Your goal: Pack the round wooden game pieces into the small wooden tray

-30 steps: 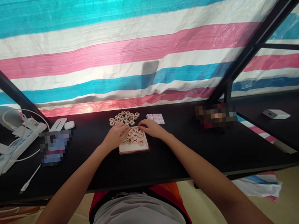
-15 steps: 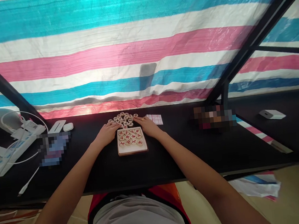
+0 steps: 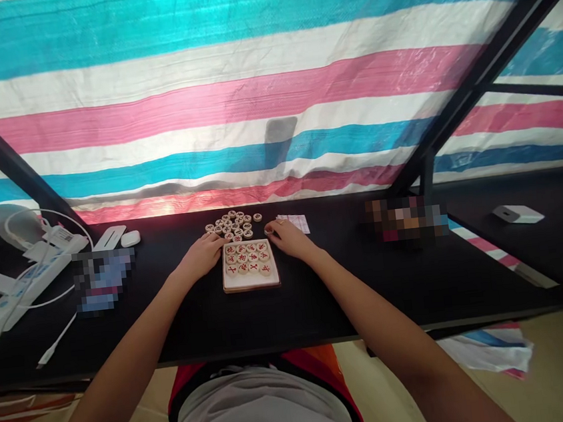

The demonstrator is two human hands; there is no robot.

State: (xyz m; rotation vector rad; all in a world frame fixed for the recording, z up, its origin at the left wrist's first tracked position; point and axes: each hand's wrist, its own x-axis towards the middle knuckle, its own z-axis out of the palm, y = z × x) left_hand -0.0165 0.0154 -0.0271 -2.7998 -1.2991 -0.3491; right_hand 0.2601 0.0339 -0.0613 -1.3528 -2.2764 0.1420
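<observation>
A shallow white box (image 3: pixel 251 280) on the black table holds rows of round Chinese chess pieces with red characters. Just beyond it, several loose chess pieces (image 3: pixel 235 226) lie in a heap, mostly with dark characters. My left hand (image 3: pixel 206 251) rests at the box's far left corner, its fingers stretched towards the near edge of the heap; its fingertips are by a piece there, and I cannot tell whether they touch it. To the right of the heap, my right hand (image 3: pixel 288 238) pinches one chess piece (image 3: pixel 269 230) between thumb and fingers.
A checked paper (image 3: pixel 297 223) lies behind my right hand. On the left are a power strip (image 3: pixel 30 284) with cables, a white earphone case (image 3: pixel 130 238) and a blurred item. A blurred object (image 3: pixel 403 219) and a white charger (image 3: pixel 517 214) are on the right. Striped sheeting hangs behind.
My right hand has drawn back to the right, away from the heap, and now has a chess piece in its fingers. The left hand has barely moved.
</observation>
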